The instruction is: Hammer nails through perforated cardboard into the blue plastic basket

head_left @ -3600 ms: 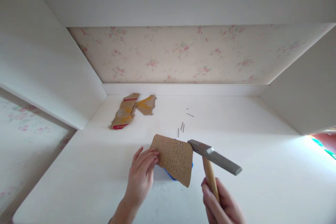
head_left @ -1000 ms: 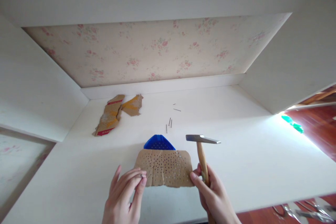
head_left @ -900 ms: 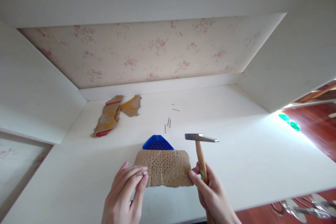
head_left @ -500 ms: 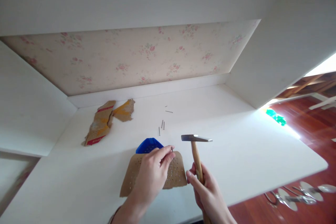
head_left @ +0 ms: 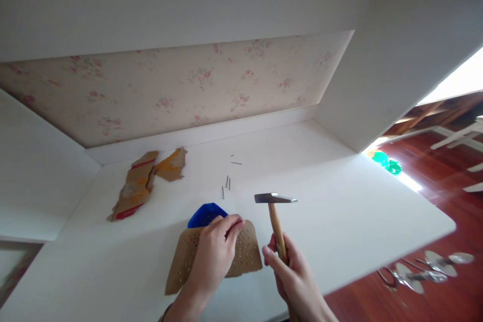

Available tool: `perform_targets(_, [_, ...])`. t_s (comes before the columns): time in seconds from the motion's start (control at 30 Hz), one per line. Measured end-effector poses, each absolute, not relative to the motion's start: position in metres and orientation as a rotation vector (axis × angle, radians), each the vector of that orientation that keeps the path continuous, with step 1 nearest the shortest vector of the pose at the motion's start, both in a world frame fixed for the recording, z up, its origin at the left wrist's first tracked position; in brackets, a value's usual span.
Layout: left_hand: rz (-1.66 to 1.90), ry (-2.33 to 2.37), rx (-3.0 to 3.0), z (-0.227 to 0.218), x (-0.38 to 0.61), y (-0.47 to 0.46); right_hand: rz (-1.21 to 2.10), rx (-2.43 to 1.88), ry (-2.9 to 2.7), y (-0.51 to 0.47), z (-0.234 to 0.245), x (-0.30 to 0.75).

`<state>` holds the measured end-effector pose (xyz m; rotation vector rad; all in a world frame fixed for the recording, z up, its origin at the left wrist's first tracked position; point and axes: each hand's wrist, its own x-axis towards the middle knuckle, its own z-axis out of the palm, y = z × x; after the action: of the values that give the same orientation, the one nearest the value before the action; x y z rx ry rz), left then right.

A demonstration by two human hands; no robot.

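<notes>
On the white tabletop (head_left: 339,211), near its front edge, lies a brown piece of perforated cardboard (head_left: 249,254), dotted all over with small holes. It rests partly on a blue perforated object (head_left: 204,214), whose rounded far end shows just behind the cardboard's back edge. The left hand (head_left: 215,256) lies over the middle of the cardboard, fingers curled together with the fingertips pinched near the sheet's upper edge; whether something small sits between them cannot be made out. The right hand (head_left: 296,282) is clenched around the wooden handle of a hammer (head_left: 274,211), gripping low on the shaft. The hammer stands nearly upright, its grey metal head level and raised above the tabletop, just to the right of the cardboard and apart from it.

Farther back, a few loose nails (head_left: 226,183) lie scattered on the surface, some close together just behind the blue object and one or two a little beyond them. Toward the left rear corner sit torn cardboard scraps (head_left: 139,186), brown with yellow and red printing, two pieces touching each other. A floral wallpaper panel (head_left: 181,85) forms the back wall, framed by white boards above and at both sides. Beyond the tabletop's right edge a reddish wooden floor (head_left: 433,161) shows, with a green object (head_left: 387,161) in bright light and some shiny metal pieces (head_left: 422,271) lower down.
</notes>
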<state>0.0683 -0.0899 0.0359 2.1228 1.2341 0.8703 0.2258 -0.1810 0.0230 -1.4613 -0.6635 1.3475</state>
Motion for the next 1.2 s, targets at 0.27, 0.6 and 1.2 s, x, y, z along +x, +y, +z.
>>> perform_targets(0.27, [0.867,1.164,2.191,0.029,0.07,-0.092,1.401,-1.408,-0.721,-0.179,0.041,0.224])
perform_targets(0.6, [0.757,1.187,2.309,0.036,0.073,-0.091,1.306,-1.502,-0.99,-0.198,0.03,0.228])
perform_targets(1.2, [0.74,1.145,2.283,0.038,0.073,-0.092,1.267,-1.582,-0.933,-0.194,0.022,0.225])
